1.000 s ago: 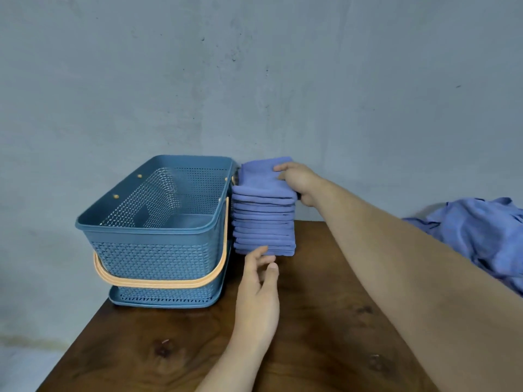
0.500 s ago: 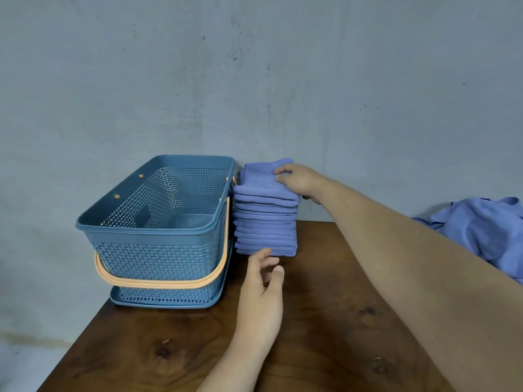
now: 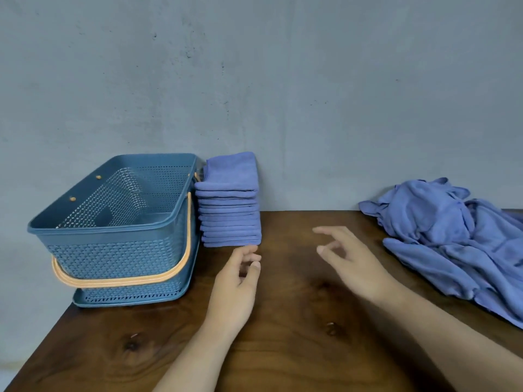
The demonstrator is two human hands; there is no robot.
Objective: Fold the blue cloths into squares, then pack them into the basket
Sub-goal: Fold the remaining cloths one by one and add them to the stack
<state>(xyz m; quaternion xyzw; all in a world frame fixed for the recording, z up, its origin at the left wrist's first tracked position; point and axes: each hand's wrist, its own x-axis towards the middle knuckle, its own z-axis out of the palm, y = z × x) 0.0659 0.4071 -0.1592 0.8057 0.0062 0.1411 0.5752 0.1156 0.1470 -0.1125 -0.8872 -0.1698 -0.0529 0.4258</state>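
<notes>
On the tabletop [image 3: 297, 321] a stack [image 3: 230, 210] of folded blue cloths stands against the wall [image 3: 311, 108], just beside the basket [image 3: 113, 258], in which no cloth shows. A heap [image 3: 452, 244] of unfolded cloths lies well apart at the right.

The left hand [image 3: 235, 281], fingers loosely curled and holding nothing, has its fingertips just beside the stack's foot. The right hand [image 3: 351, 264] hovers between stack and heap, fingers slack and spread, also empty.

Another cloth from the heap is likely next. Pinch one cloth alone at a corner and draw it free without dragging its neighbours. Spread it flat on the bare wood and match corners so the square equals those stacked. The stack is tall, so the left hand should not nudge it.
</notes>
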